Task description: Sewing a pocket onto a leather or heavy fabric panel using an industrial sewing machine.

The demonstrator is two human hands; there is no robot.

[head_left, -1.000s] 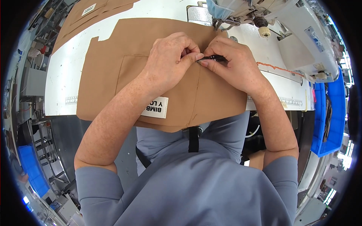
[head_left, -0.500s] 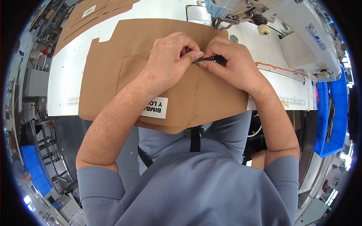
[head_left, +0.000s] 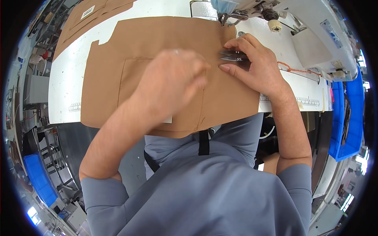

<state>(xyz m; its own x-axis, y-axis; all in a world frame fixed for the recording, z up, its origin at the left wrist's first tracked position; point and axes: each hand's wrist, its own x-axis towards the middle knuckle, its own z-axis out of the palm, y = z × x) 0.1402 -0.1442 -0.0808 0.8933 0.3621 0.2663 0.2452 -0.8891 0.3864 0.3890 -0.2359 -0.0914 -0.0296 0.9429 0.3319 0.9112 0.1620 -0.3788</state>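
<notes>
Thread snips (head_left: 233, 58) with dark blades lie in my right hand (head_left: 260, 67), their blades spread apart and pointing left. They are over the right part of a brown fabric panel (head_left: 104, 84), which lies on the sewing table and hangs over its near edge. My left hand (head_left: 173, 78) is above the middle of the panel, smeared by motion, so its fingers cannot be read. Lines of stitching form part of a rectangle on the panel. A white label (head_left: 168, 119) is mostly covered by my left forearm.
A white sewing machine (head_left: 315, 43) stands at the upper right, its presser foot (head_left: 223, 19) by the panel's far edge. An orange cord (head_left: 299, 70) lies right of my hand. More brown pieces (head_left: 78, 29) rest far left. Blue bins (head_left: 352, 114) flank the table (head_left: 63, 90).
My hands have moved apart from where they met at the snips. The right hand has shifted right with the snips, whose blades now spread apart. The left has moved slightly left and nearer.
</notes>
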